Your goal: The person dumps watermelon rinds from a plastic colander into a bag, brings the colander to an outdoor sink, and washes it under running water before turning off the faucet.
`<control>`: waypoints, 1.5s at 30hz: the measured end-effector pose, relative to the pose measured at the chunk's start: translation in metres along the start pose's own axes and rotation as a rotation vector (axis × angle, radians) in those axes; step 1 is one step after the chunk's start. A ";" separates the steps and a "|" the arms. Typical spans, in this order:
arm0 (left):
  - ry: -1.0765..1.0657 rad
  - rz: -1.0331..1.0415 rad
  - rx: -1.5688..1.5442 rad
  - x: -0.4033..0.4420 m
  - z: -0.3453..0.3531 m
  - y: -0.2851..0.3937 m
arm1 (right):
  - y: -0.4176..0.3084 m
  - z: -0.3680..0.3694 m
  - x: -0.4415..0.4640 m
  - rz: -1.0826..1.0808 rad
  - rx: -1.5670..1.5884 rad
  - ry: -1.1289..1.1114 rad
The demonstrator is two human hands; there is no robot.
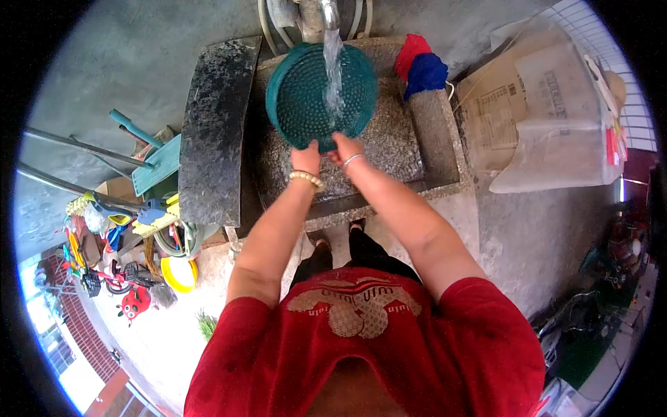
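Note:
A green plastic colander [299,104] with small holes is held over the stone sink [434,118], tilted toward me. Both hands grip its near rim, close to each other. My left hand [306,158], with a beaded bracelet at the wrist, is closed on the rim at the left. Just right of it, my right hand [346,148], with a silver bangle, is closed on the same rim. A stream of water [333,73] falls from the metal tap [329,14] into the colander. No food shows inside it.
A dark stone slab [215,125] lies along the sink's left side. Red cloth [411,54] and blue cloth [425,75] hang on the back right rim. A plastic-wrapped cardboard box [500,111] stands right. Mops, a yellow basin [179,275] and toys clutter the left.

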State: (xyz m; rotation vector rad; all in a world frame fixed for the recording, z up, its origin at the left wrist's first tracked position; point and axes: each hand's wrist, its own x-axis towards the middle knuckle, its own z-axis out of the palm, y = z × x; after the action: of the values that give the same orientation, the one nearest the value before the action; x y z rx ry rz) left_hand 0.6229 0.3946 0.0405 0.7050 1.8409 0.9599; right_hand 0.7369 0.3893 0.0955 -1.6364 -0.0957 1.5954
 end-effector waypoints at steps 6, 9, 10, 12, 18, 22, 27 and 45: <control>0.029 0.218 -0.137 -0.039 -0.005 0.054 | 0.001 -0.002 0.006 -0.311 0.002 0.142; 0.061 -0.142 -0.007 -0.054 -0.003 0.056 | 0.042 0.023 0.017 0.005 0.180 0.017; -0.031 -0.090 -0.063 -0.046 -0.007 0.047 | 0.037 0.016 0.020 -0.070 0.043 0.028; -0.079 0.238 0.006 -0.018 -0.029 0.037 | 0.013 -0.016 0.040 -0.173 -0.148 0.104; -0.012 0.093 -0.265 -0.040 -0.003 0.033 | 0.026 0.011 0.015 -0.334 -0.051 0.012; -0.039 -0.017 -0.099 -0.039 -0.016 0.039 | 0.009 -0.006 0.011 -0.210 -0.166 0.035; 0.012 0.132 -0.152 -0.036 -0.018 0.056 | -0.001 -0.022 0.027 -0.387 0.111 0.053; -0.147 -0.149 -0.356 -0.026 -0.014 0.027 | 0.016 -0.019 0.047 -0.049 -0.329 -0.006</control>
State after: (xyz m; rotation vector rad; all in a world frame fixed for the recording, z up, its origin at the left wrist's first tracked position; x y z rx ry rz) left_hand 0.6227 0.3844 0.0793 0.4025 1.5193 1.0710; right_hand 0.7550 0.3968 0.0458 -1.8608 -0.4177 1.6097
